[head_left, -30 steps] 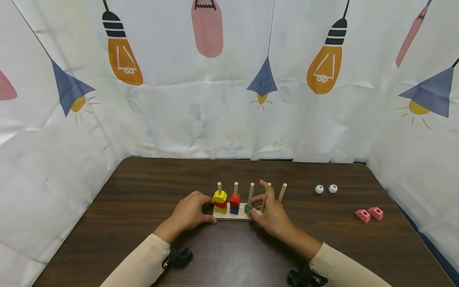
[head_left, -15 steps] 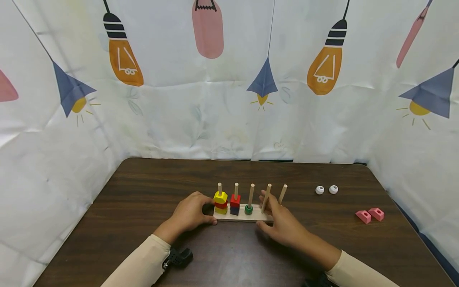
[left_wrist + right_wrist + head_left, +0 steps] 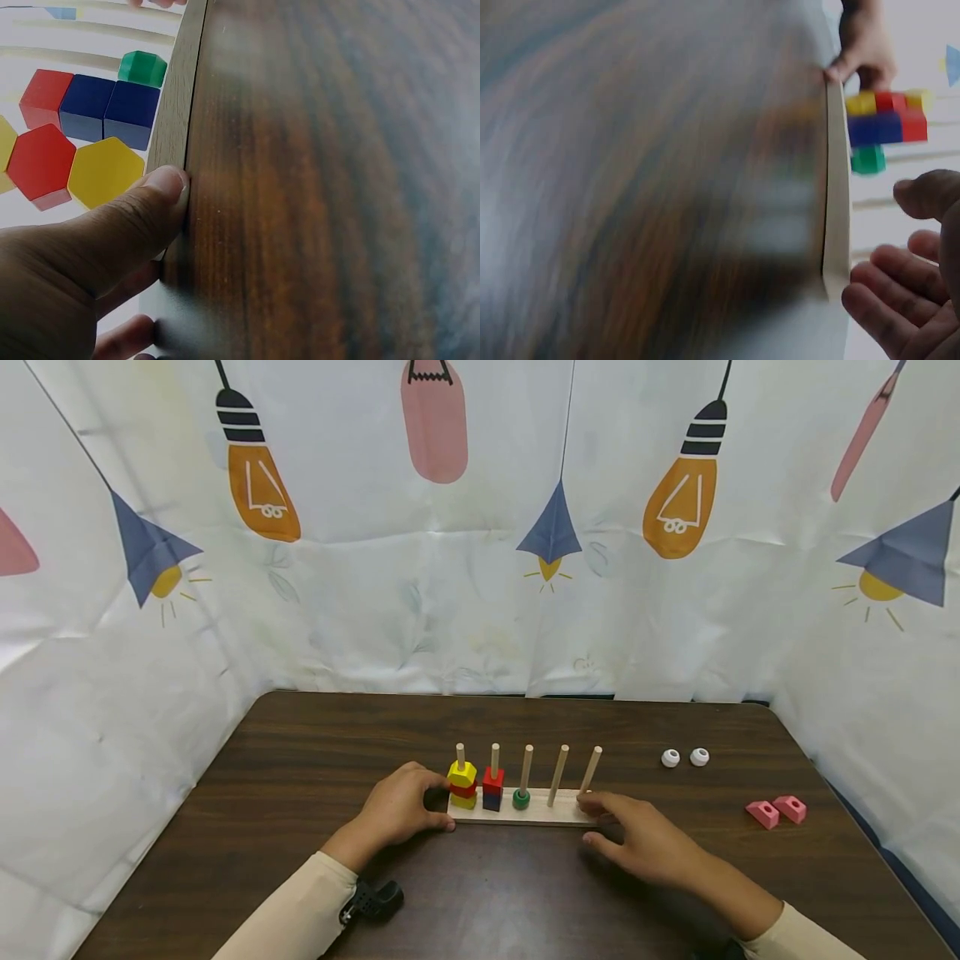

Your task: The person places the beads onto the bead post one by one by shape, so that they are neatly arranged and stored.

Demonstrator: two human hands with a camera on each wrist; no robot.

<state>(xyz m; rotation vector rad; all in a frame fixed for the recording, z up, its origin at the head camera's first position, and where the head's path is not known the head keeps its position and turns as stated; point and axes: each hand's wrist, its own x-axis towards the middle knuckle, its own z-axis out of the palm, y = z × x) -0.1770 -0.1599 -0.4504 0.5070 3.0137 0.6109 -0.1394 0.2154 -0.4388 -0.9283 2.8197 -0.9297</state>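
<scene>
A pale wooden peg board (image 3: 540,817) with several upright pegs lies on the table. Its leftmost peg carries a stack of yellow (image 3: 461,774), red and yellow hexagonal pieces. Beside that, a red block (image 3: 492,777) tops two dark blue blocks (image 3: 111,109), and a green piece (image 3: 521,800) sits on the third peg. The two right pegs are bare. My left hand (image 3: 401,802) grips the board's left end, thumb on the front edge (image 3: 169,180). My right hand (image 3: 648,839) is at the board's right end with fingers loosely extended; contact there is unclear.
Two white beads (image 3: 685,757) lie on the brown table (image 3: 337,735) at the back right. Two pink wedge-shaped blocks (image 3: 776,811) are nearer the right edge. A printed white curtain (image 3: 450,610) surrounds the table's far side.
My right hand has drawn away from the green piece on the third peg and moved right to the board's end. My left hand has stayed in place.
</scene>
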